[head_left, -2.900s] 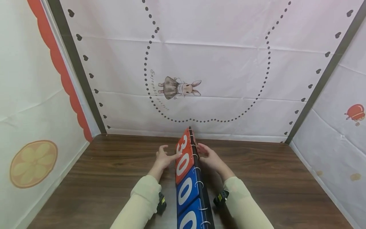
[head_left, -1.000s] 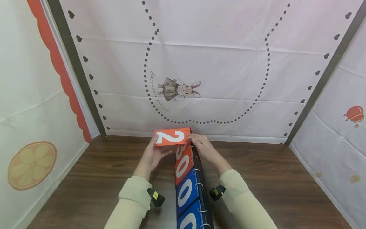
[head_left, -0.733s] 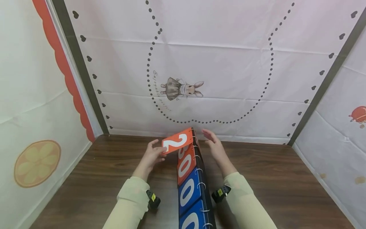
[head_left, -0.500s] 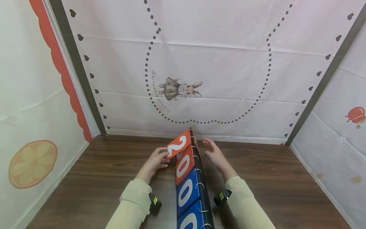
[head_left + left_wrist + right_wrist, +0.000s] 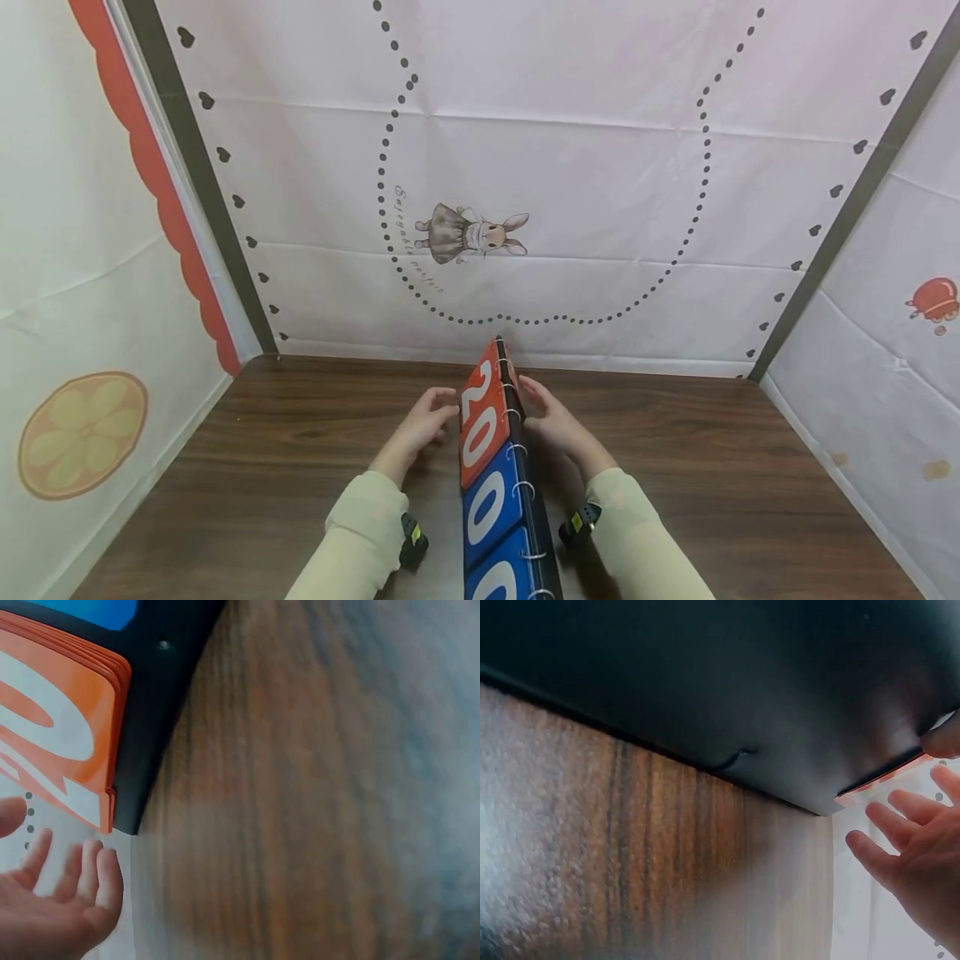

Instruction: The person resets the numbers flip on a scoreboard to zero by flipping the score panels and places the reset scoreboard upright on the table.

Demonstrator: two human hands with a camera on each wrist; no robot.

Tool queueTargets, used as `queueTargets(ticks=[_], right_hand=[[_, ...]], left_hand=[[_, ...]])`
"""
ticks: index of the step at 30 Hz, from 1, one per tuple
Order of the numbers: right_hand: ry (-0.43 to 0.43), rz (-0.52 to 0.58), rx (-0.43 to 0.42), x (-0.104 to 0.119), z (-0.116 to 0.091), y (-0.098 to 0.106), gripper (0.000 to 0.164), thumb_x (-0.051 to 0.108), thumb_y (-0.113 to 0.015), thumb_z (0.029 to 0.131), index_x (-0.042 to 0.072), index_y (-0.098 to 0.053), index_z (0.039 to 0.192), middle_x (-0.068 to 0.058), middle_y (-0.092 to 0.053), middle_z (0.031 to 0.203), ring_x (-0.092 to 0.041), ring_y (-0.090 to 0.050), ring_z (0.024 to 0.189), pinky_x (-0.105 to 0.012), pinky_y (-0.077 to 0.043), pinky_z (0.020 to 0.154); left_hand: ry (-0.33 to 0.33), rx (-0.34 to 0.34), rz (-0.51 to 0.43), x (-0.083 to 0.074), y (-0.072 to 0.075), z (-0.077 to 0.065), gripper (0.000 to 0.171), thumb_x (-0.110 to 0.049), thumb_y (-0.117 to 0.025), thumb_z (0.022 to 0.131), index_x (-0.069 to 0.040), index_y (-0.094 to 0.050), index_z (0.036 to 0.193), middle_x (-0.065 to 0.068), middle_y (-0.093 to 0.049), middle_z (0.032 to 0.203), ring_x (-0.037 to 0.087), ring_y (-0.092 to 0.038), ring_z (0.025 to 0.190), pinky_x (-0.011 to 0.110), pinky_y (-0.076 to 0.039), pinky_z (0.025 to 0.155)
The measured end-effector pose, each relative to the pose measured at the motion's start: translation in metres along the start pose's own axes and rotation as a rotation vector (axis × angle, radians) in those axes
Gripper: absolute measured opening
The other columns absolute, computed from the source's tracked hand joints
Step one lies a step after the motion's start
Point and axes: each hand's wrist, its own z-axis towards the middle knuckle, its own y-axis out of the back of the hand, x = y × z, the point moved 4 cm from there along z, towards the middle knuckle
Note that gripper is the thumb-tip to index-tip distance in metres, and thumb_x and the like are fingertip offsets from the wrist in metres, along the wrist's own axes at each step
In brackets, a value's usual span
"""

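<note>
A flip scoreboard [image 5: 491, 500] stands on the table with its ringed black spine running away from me; its left face shows red 2 and 0 cards and two blue 0 cards. The red 2 card [image 5: 480, 390] hangs flat at the far end. Just left of it is my left hand [image 5: 416, 429], fingers loosely bent and holding nothing; the left wrist view shows them just off the orange stack [image 5: 67, 712]. On the other side my right hand [image 5: 561, 427] has its thumb at the black back panel [image 5: 705, 697], fingers spread beyond the far end.
The scoreboard rests on a dark wood-grain table [image 5: 262, 467]. Behind it rises a white cloth wall [image 5: 585, 200] with a printed rabbit [image 5: 472, 232]; more printed cloth stands at the left and right.
The red 2 card came over the spine to the left side, was lowered by my left hand and now covers the 3. My left hand has let go; the right hand has returned beside the back.
</note>
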Motion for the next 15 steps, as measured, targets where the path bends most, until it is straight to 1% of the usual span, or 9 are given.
queueTargets(ticks=[2, 5, 7, 9, 10, 12, 14, 15], right_hand=[[0.015, 0.000, 0.011, -0.002, 0.000, 0.000, 0.069, 0.004, -0.057, 0.082, 0.021, -0.031, 0.144, -0.010, -0.035, 0.145, -0.035, -0.029, 0.132, -0.061, -0.028, 0.098], [0.054, -0.001, 0.012, -0.001, -0.004, 0.001, 0.068, 0.002, -0.057, 0.084, 0.016, -0.030, 0.144, -0.014, -0.038, 0.143, -0.036, -0.033, 0.130, -0.057, -0.033, 0.097], [0.066, -0.037, -0.005, 0.000, -0.010, 0.002, 0.066, 0.004, -0.058, 0.084, 0.016, -0.031, 0.143, -0.015, -0.040, 0.140, -0.038, -0.036, 0.127, -0.056, -0.036, 0.095], [0.080, -0.089, -0.042, 0.002, -0.015, 0.003, 0.063, 0.007, -0.060, 0.085, 0.017, -0.035, 0.142, -0.014, -0.044, 0.137, -0.037, -0.039, 0.125, -0.055, -0.038, 0.094], [0.084, -0.120, -0.074, 0.002, -0.018, 0.004, 0.060, 0.007, -0.060, 0.086, 0.019, -0.038, 0.140, -0.013, -0.047, 0.135, -0.035, -0.041, 0.124, -0.054, -0.039, 0.093], [0.120, -0.162, -0.159, 0.005, -0.022, 0.008, 0.053, 0.005, -0.060, 0.085, 0.016, -0.045, 0.135, -0.012, -0.052, 0.130, -0.033, -0.046, 0.120, -0.052, -0.041, 0.093], [0.152, -0.173, -0.275, 0.005, -0.022, 0.016, 0.049, 0.000, -0.060, 0.084, 0.011, -0.050, 0.131, -0.014, -0.054, 0.127, -0.031, -0.049, 0.116, -0.049, -0.042, 0.092], [0.164, -0.157, -0.340, 0.005, -0.022, 0.021, 0.050, -0.002, -0.059, 0.083, 0.007, -0.049, 0.130, -0.017, -0.053, 0.127, -0.032, -0.049, 0.116, -0.048, -0.041, 0.093]], left_hand=[[-0.008, 0.013, 0.009, -0.002, -0.003, -0.001, 0.041, -0.028, -0.055, 0.093, -0.011, -0.044, 0.129, 0.013, -0.045, 0.133, 0.031, -0.049, 0.112, 0.045, -0.046, 0.087], [0.006, 0.044, 0.026, -0.003, -0.007, -0.001, 0.044, -0.034, -0.057, 0.092, -0.015, -0.044, 0.129, 0.011, -0.049, 0.129, 0.029, -0.052, 0.108, 0.044, -0.046, 0.087], [0.007, 0.055, 0.025, -0.003, -0.008, -0.001, 0.046, -0.035, -0.057, 0.091, -0.014, -0.045, 0.130, 0.012, -0.049, 0.129, 0.028, -0.054, 0.107, 0.044, -0.047, 0.087], [0.006, 0.051, 0.021, -0.003, -0.009, -0.001, 0.046, -0.034, -0.058, 0.091, -0.012, -0.045, 0.129, 0.014, -0.049, 0.129, 0.028, -0.055, 0.105, 0.044, -0.047, 0.086], [0.005, 0.046, 0.017, -0.003, -0.009, -0.001, 0.046, -0.034, -0.058, 0.091, -0.012, -0.045, 0.129, 0.014, -0.049, 0.129, 0.028, -0.055, 0.105, 0.043, -0.048, 0.085], [0.000, 0.038, 0.011, -0.003, -0.009, 0.000, 0.045, -0.033, -0.058, 0.091, -0.011, -0.046, 0.128, 0.014, -0.049, 0.130, 0.028, -0.055, 0.105, 0.043, -0.048, 0.085], [-0.001, 0.032, 0.011, -0.002, -0.009, 0.001, 0.045, -0.034, -0.058, 0.091, -0.012, -0.046, 0.128, 0.014, -0.048, 0.131, 0.028, -0.054, 0.106, 0.042, -0.048, 0.085], [-0.003, 0.030, 0.012, -0.003, -0.009, 0.001, 0.045, -0.034, -0.058, 0.091, -0.012, -0.045, 0.128, 0.013, -0.047, 0.132, 0.029, -0.053, 0.107, 0.043, -0.047, 0.086]])
